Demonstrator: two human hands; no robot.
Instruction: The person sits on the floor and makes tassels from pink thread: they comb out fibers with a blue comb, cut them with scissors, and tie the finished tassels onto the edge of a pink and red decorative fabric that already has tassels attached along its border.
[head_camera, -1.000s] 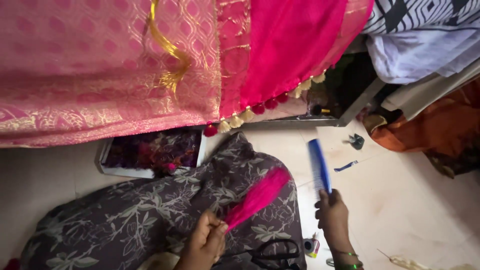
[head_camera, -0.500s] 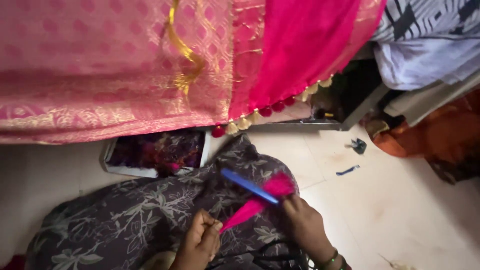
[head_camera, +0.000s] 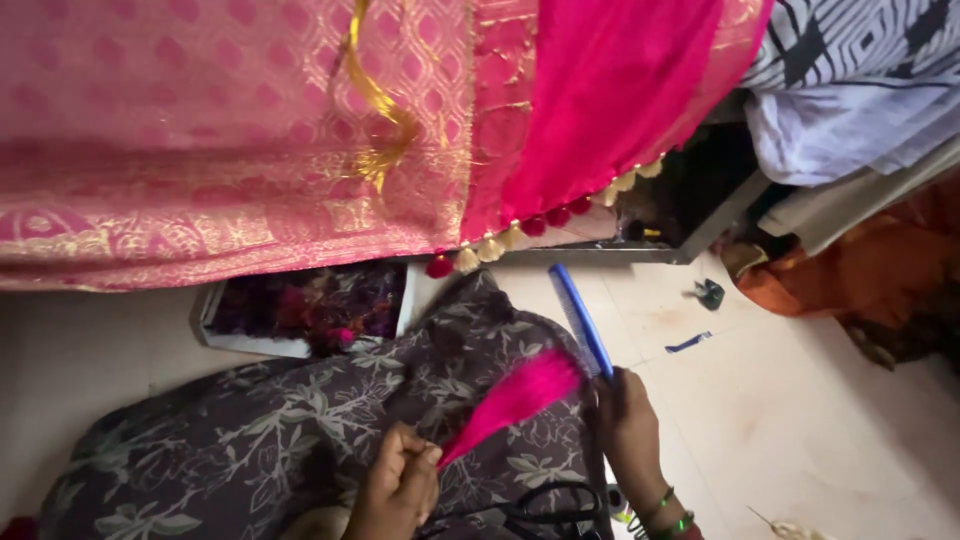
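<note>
Pinching the narrow end of the pink tassel (head_camera: 515, 398), left hand (head_camera: 397, 490) has fingers closed on it over the grey floral cloth (head_camera: 250, 450) near centre. Right hand (head_camera: 628, 435), grip clamped on the blue comb (head_camera: 580, 318), holds its teeth at the tassel's flared tip. White tray (head_camera: 300, 312) of dark threads lies far left, under the pink sari (head_camera: 220, 130).
</note>
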